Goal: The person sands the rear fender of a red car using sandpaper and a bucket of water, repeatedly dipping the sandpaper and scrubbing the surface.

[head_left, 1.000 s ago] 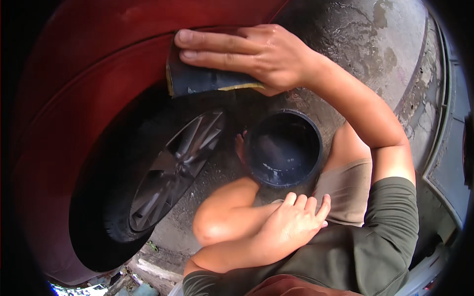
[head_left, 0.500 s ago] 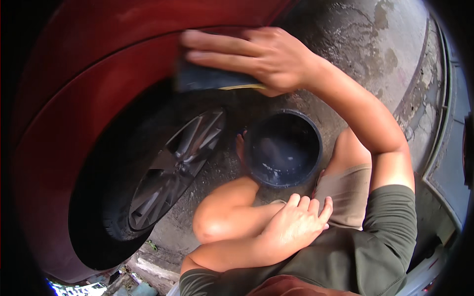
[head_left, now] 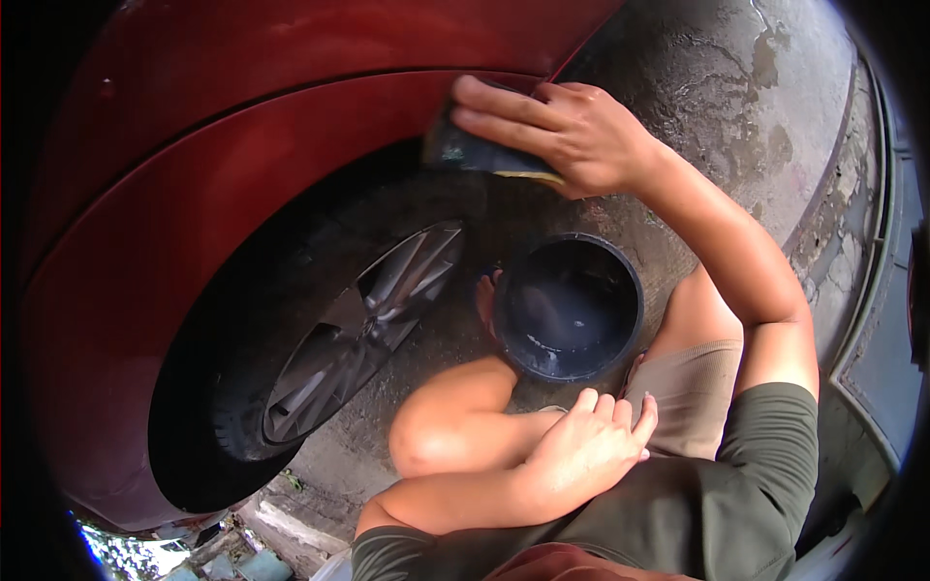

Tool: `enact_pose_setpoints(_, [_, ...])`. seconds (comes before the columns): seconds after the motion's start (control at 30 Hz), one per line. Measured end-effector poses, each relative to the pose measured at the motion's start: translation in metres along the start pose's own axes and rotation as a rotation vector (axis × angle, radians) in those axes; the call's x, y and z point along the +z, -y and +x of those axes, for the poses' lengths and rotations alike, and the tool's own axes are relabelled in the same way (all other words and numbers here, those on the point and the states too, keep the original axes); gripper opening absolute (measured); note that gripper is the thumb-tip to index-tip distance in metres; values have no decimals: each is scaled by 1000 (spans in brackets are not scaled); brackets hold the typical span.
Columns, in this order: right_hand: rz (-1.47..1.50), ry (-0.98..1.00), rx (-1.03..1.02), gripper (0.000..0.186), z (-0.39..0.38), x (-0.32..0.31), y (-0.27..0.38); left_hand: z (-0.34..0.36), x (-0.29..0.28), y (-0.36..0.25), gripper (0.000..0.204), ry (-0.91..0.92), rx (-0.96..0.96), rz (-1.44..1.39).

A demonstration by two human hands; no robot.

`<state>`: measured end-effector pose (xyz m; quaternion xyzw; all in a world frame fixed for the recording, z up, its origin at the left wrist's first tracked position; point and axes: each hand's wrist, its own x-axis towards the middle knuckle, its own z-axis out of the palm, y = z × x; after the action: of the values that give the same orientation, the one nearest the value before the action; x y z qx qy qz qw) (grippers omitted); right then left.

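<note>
My right hand is closed on a dark flat pad with a thin yellow edge; its exact kind is hard to tell. Two fingers stretch along its top, and it lies against the red car panel just above the wheel arch. The pad's underside is hidden. My left hand rests loosely on my lap, back of the hand up, fingers slightly bent and apart, with nothing seen in it. Between my legs and the wheel stands a round black bucket with cloudy liquid inside.
The car's tyre and spoked wheel are close on the left. My bent knee is beside the wheel, and a bare foot shows by the bucket. Wet, stained concrete stretches off to the upper right, toward a metal gate.
My right hand has slid the pad rightward along the red panel. The view has shifted a little, so the wheel and bucket appear lower and further right. My left hand stays on my lap.
</note>
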<state>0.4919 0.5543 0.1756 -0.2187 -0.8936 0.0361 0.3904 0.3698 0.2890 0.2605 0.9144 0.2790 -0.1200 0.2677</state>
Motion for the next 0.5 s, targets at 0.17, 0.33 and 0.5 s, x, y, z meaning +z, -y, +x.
enact_pose_setpoints(0.17, [-31,132,-21,87,23,-18,26,-2,-6,4,54,29,-15,-7])
enact_pose_setpoints(0.33, [4,178,-26,89,27,-25,29,0,2,2,54,-1,-26,-56])
enact_pose_setpoints(0.5, [-13,89,12,84,3,-14,13,-3,-11,3,56,15,-35,-23])
